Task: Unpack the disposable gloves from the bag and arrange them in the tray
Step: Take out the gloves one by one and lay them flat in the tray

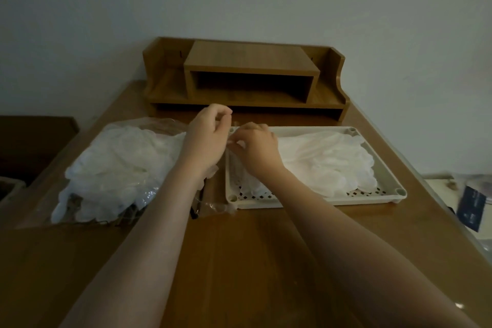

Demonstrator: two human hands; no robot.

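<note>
Gloves (117,168), thin and translucent white, lie heaped on the clear bag (159,125) at the left of the wooden counter (253,261); a second layer of gloves (332,160) is spread flat in the cream perforated tray (314,201) just to the right. We note both hands meeting over the tray's left far corner. Left hand (206,138): raised above the gap between heap and tray, fingers curled, thumb and forefinger tips pressed together; whether film sits in that grip we cannot tell. Right hand (257,149): back up, low over the tray's left edge, fingers bent and pinching a pale fold of glove. Behind stands a wooden desk organiser (247,77) against the wall. A dark blue packet (470,208) lies off the counter's right edge.
</note>
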